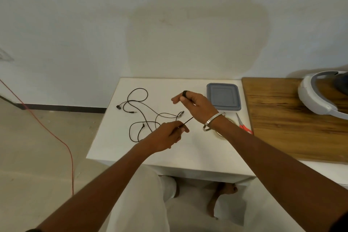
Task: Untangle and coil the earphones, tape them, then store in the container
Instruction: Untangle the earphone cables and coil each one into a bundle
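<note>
Black wired earphones (140, 114) lie in loose loops on the white table (188, 149), with one earbud and the jack plug at the far left. My left hand (169, 134) pinches a stretch of the cord just above the table. My right hand (194, 104) is raised, with cord wound round one finger and a taut length running down to the left hand. The blue-grey lidded container (223, 96) sits at the table's back right. A roll of clear tape (225, 125) lies mostly hidden under my right wrist.
Red-handled scissors (243, 125) lie near the table's right edge. A wooden board (293, 118) adjoins on the right, with a white headset (318, 94) on it. A red cable (52, 133) runs over the floor at left. My legs and feet show below the table.
</note>
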Tool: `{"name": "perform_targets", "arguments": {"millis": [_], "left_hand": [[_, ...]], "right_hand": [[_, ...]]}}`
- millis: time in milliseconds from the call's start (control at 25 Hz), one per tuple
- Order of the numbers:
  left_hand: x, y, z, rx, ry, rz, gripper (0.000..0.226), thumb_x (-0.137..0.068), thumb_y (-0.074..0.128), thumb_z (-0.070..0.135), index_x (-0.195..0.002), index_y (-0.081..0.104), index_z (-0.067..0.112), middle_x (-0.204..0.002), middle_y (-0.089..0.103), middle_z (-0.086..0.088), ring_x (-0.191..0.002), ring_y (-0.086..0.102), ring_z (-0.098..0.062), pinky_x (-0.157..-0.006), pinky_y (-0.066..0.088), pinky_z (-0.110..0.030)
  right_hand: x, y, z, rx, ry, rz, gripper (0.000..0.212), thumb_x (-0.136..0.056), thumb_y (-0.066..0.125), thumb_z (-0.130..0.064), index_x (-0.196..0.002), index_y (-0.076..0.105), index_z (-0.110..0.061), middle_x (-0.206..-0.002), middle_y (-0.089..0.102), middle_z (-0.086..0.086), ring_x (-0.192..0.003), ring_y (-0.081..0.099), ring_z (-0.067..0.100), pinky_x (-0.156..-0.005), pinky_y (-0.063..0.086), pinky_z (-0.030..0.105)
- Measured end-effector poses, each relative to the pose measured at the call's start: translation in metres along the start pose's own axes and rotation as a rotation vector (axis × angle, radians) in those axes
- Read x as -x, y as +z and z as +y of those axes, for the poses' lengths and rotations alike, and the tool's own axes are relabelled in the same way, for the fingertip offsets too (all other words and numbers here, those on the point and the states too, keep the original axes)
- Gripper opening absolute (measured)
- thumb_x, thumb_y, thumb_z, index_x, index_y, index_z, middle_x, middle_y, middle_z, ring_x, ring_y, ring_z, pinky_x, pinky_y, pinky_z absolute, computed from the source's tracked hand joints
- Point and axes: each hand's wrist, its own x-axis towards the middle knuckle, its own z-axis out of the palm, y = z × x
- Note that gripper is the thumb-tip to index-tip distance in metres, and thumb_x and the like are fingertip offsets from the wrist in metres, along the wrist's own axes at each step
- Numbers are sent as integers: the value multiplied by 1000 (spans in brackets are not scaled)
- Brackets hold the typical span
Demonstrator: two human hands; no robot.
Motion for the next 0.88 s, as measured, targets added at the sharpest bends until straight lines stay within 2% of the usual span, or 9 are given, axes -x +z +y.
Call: {"name": "perform_targets", "arguments": {"millis": [120, 200, 320, 440, 520, 640, 720, 800, 880], "left_hand": [[2, -11, 1, -2, 9, 79, 24, -101, 42, 22, -104, 66, 18, -58, 53, 13, -50, 45, 0, -50, 40, -12], [3, -18, 1, -16, 26, 127, 21, -99, 47, 23, -98, 68, 22, -54, 49, 12, -51, 42, -4, -52, 35, -14], [0, -30, 1, -57, 29, 197, 17, -97, 51, 25, -92, 68, 25, -54, 46, 7, -49, 38, -6, -50, 33, -13], [-1, -40, 2, -79, 26, 231, 15, -96, 55, 26, -90, 68, 22, -53, 45, 9, -47, 39, -5, -48, 33, -12], [-2, -44, 1, -80, 34, 258, 13, -94, 58, 28, -91, 68, 21, -56, 48, 8, -49, 40, -5, -49, 34, -13], [-2, -50, -4, -55, 84, 313, 10, -94, 58, 25, -92, 67, 18, -69, 61, 5, -60, 51, -6, -58, 42, -15], [-3, -49, -8, -22, 122, 343, 11, -96, 55, 20, -94, 65, 16, -80, 65, 6, -69, 57, -2, -65, 44, -12], [-4, -44, -15, 18, 114, 344, 15, -99, 49, 21, -95, 63, 19, -84, 67, 6, -70, 60, -7, -68, 49, -18], [-5, -37, -19, 65, 107, 339, 20, -100, 44, 19, -93, 62, 24, -82, 67, 8, -73, 62, -11, -71, 49, -21]], "right_hand": [[1, -5, 22, 363, 1, -81, 27, -99, 37, -25, -92, 63, -24, -95, 70, -3, -90, 63, 16, -92, 46, 41], [4, -7, 30, 555, 29, -168, 28, -99, 35, -27, -90, 61, -23, -92, 68, -6, -87, 60, 15, -93, 42, 47], [9, -6, 32, 625, 57, -302, 35, -99, 32, -34, -88, 61, -18, -88, 66, -13, -83, 58, 10, -95, 42, 43], [14, -2, 24, 618, 78, -417, 41, -99, 32, -41, -86, 62, -16, -83, 67, -9, -74, 60, 10, -85, 43, 33], [14, -1, 18, 543, 97, -466, 40, -100, 34, -34, -85, 63, -10, -83, 67, -7, -75, 60, 9, -81, 45, 31], [14, 2, 8, 264, 177, -532, 40, -101, 35, -28, -83, 64, -8, -88, 73, 5, -90, 66, 14, -87, 48, 26], [16, 4, -2, -10, 251, -540, 38, -101, 36, -27, -78, 61, -9, -87, 71, 13, -82, 67, 12, -75, 47, 18], [17, 8, -10, -234, 316, -511, 37, -100, 38, -30, -74, 57, -14, -87, 68, 14, -83, 64, 19, -71, 42, 26], [16, 12, -12, -410, 354, -487, 36, -99, 39, -35, -73, 56, -16, -88, 66, 13, -91, 61, 28, -78, 41, 41]]}}
